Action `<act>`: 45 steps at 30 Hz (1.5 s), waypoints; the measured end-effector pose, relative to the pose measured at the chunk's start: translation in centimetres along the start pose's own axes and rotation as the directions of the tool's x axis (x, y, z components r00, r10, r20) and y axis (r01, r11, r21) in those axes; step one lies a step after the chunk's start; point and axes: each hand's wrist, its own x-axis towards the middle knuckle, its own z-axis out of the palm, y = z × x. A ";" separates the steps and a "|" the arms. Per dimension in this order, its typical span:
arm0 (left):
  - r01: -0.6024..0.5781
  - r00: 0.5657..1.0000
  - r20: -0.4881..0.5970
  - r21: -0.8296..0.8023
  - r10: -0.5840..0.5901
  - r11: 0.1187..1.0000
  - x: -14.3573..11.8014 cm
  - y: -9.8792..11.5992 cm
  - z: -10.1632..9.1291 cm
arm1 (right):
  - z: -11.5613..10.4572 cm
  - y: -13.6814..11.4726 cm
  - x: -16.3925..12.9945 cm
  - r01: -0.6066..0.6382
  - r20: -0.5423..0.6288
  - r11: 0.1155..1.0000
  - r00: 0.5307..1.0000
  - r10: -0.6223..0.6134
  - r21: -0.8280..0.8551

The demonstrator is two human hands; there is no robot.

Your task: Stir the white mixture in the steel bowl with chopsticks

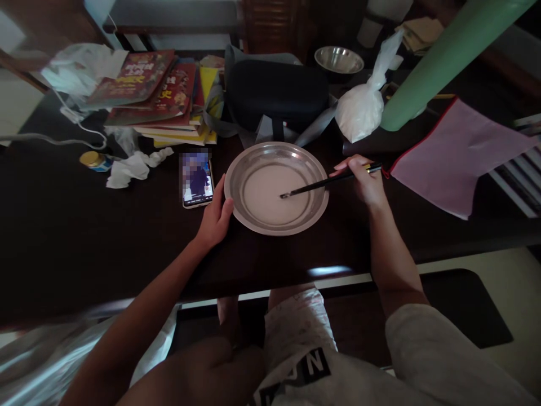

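Observation:
A round metal basin (276, 230) stands on the dark table, with a pale, cloudy white layer (266, 192) inside; whether it is liquid or powder I cannot tell. My left hand (215, 217) grips the basin's left rim, thumb on the near side and fingers behind. Between the fingers of my right hand (364, 179) is a slim black brush (315, 185) with a gold band and a red loop at its end. It slants down to the left over the basin, its dark tip at the white contents.
Left of the basin lies a lit phone (196, 179), with crumpled tissues (127, 169), a yellow-lidded jar (96, 161) and stacked books (156, 93) beyond. Behind are a black case (276, 90), a tied white bag (361, 110) and another metal bowl (338, 60). A green tube (443, 65) and pink cloth (452, 158) lie right.

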 end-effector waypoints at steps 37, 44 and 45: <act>-0.005 1.000 0.007 0.003 0.005 1.000 0.0 0.0 0.0 | 0.2 -0.2 -0.1 0.017 0.112 0.996 0.994 -0.007 -0.089; -0.002 1.000 0.004 -0.001 0.002 1.000 0.0 0.0 0.0 | 0.2 -0.3 -0.1 -0.022 0.037 0.999 0.999 0.023 -0.045; -0.004 1.000 0.003 0.000 0.004 1.000 0.0 -0.1 0.0 | 0.3 -0.4 -0.1 -0.012 0.077 0.998 0.997 0.016 -0.055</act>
